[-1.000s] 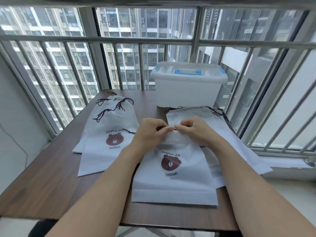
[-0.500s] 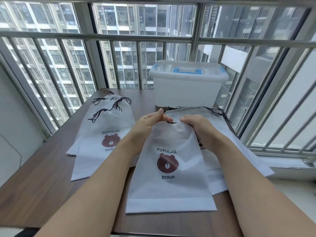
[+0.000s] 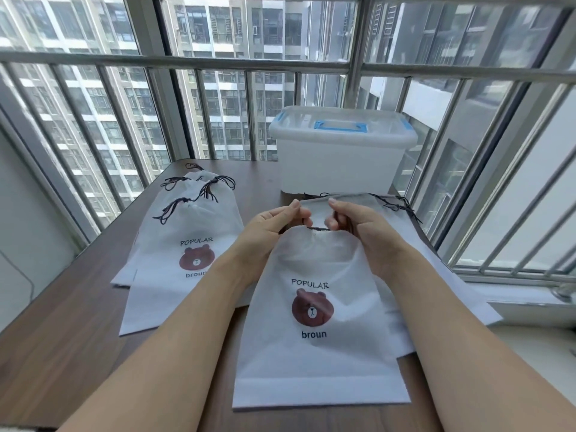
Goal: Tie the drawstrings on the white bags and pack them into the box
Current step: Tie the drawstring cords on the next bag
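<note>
A white drawstring bag [image 3: 314, 353] with a brown bear print lies in front of me on the wooden table [image 3: 62, 338]. Its neck is gathered. My left hand [image 3: 271, 226] and my right hand [image 3: 361, 226] pinch the dark drawstring [image 3: 318, 228] at the bag's top, one on each side. A stack of white bags with knotted cords [image 3: 187, 244] lies to the left. More flat white bags [image 3: 436, 275] lie under and to the right of the held one. The translucent box [image 3: 339, 163] with blue handle and closed lid stands behind.
A metal window railing [image 3: 187, 60] runs along the table's far and right sides. The table's right edge meets a white sill [image 3: 514, 300]. A pale wall stands at the left.
The bag's neck has been drawn tighter. My hands rose slightly and moved apart, stretching the cord between them. The camera view tilted down a little.
</note>
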Available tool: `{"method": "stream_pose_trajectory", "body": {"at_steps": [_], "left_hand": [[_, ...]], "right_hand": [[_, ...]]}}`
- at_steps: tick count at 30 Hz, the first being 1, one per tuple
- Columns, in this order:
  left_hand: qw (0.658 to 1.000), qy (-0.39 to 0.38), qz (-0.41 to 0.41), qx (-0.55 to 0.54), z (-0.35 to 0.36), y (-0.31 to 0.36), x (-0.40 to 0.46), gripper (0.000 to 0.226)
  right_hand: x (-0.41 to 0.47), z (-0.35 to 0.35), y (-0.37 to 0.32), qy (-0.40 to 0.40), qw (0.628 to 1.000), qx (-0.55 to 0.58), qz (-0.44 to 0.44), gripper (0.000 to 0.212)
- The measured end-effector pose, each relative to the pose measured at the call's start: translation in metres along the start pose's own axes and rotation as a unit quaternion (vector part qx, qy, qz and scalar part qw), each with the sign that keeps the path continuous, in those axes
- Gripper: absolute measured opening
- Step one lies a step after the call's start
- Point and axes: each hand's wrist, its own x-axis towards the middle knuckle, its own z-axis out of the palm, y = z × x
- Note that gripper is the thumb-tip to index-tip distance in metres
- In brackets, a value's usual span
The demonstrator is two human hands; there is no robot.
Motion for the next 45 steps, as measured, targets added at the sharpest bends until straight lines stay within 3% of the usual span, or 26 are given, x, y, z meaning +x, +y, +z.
{"method": "stream_pose_trajectory", "body": {"at_steps": [5, 7, 10, 16, 21, 25, 31, 38, 45], "left_hand": [[0.998, -0.034, -0.009, 0.054, 0.0, -0.006, 0.0, 0.029], [0.997, -0.046, -0.005, 0.068, 0.001, -0.007, 0.0, 0.031], [0.999, -0.013, 0.004, 0.048, 0.002, -0.007, 0.0, 0.031], [0.994, 0.02, 0.04, 0.096, -0.001, -0.01, 0.003, 0.029], [0.983, 0.056, 0.081, 0.155, -0.003, -0.013, 0.006, 0.029], [0.976, 0.014, 0.081, 0.201, -0.005, -0.017, 0.007, 0.029], [0.964, -0.043, 0.079, 0.248, -0.008, -0.019, 0.009, 0.028], [0.963, -0.006, 0.083, 0.255, -0.006, -0.018, 0.009, 0.033], [0.961, -0.009, 0.063, 0.269, -0.008, -0.019, 0.01, 0.036]], "right_hand": [[0.004, 0.003, 0.007, 0.037, 0.984, -0.162, -0.066, 0.029], [0.005, 0.007, 0.008, 0.037, 0.978, -0.192, -0.067, 0.029], [0.008, 0.008, 0.006, 0.059, 0.975, -0.205, -0.061, 0.009], [-0.004, 0.002, 0.001, 0.023, 0.911, -0.407, -0.055, 0.025], [-0.003, -0.003, 0.001, 0.004, 0.916, -0.395, -0.076, 0.039], [-0.002, 0.0, 0.005, -0.005, 0.919, -0.387, -0.074, 0.054], [0.005, -0.001, 0.007, -0.007, 0.935, -0.342, -0.098, 0.046], [0.008, 0.0, 0.011, 0.037, 0.921, -0.349, -0.172, 0.028], [0.01, -0.004, 0.01, 0.028, 0.905, -0.367, -0.215, 0.006]]}}
